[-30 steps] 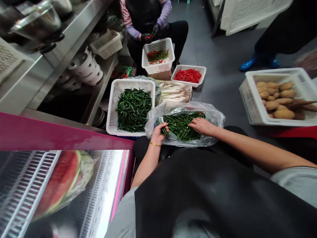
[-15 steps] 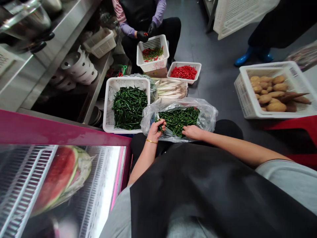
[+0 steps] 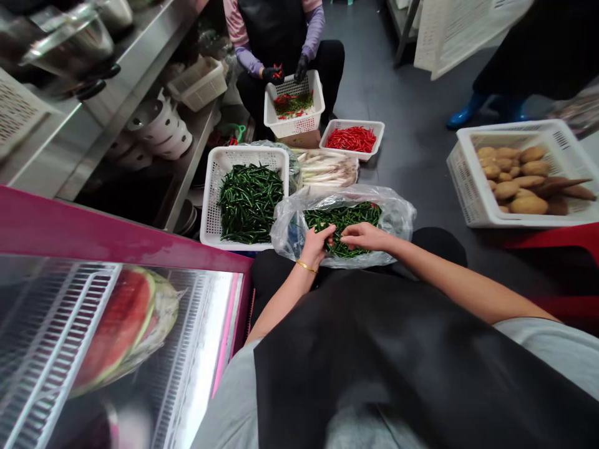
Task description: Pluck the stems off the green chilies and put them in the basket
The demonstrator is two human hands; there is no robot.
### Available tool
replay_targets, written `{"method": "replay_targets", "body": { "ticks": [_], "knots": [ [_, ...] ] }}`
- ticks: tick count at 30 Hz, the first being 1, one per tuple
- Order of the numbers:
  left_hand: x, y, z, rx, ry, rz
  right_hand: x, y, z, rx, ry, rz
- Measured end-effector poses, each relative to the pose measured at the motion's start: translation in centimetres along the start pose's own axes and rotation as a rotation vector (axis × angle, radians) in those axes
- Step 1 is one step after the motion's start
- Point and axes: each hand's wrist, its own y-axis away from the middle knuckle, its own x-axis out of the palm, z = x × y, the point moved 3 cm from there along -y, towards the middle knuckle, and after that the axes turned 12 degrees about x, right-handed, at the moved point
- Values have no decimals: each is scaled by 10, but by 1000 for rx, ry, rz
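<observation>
A clear plastic bag (image 3: 397,218) of thin green chilies lies on my lap. My left hand (image 3: 318,244), with a gold bracelet at the wrist, is curled around some chilies at the bag's near edge. My right hand (image 3: 364,236) rests on the heap, its fingertips among the chilies close to my left hand. Just beyond the bag stands a white perforated basket (image 3: 210,199) piled with dark green chilies. Pale, long-stemmed spring onions (image 3: 327,169) lie beyond the bag.
A seated co-worker's black-gloved hands (image 3: 274,75) work above a white basket (image 3: 294,125) of red and green chilies, beside a tray of red chilies (image 3: 352,140). A potato basket (image 3: 472,181) stands right. A pink-framed display fridge (image 3: 116,324) with watermelon is lower left.
My hands have moved closer together, with my left hand shifting right into the bag and my right hand pulling slightly back. The co-worker's gloved hands have risen a little above their basket.
</observation>
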Motion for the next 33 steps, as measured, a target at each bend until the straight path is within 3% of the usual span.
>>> {"method": "replay_targets", "body": {
  "ticks": [2, 4, 7, 9, 11, 13, 16, 19, 26, 30, 33],
  "knots": [
    [-6, 2, 0, -5, 5, -38, 9, 5, -13, 99, -68, 74],
    [-11, 4, 0, 4, -9, -62, 15, 12, -19, 120, -49, 26],
    [-14, 7, 6, -72, 28, -10, 23, 29, -7, -104, 170, -148],
    [-15, 8, 14, -196, 58, 89, 29, 39, 6, -289, 390, -149],
    [-18, 8, 20, -289, 80, 137, 27, 43, 8, -323, 583, -108],
    [-24, 5, 21, -322, 119, 82, 11, 38, -4, -178, 738, -171],
    [-33, -1, 15, -355, 162, -54, -23, 21, -33, 161, 933, -380],
    [-34, -3, 7, -367, 161, -69, -36, 1, -54, 305, 1028, -360],
    [-34, 3, 5, -324, 192, 58, -39, -16, -51, 157, 765, -342],
    [-31, 2, 8, -284, 166, 92, -43, -14, -51, 211, 519, -203],
    [-16, -4, 13, -257, 84, 110, -29, -13, -37, 164, 390, -146]
  ]
}}
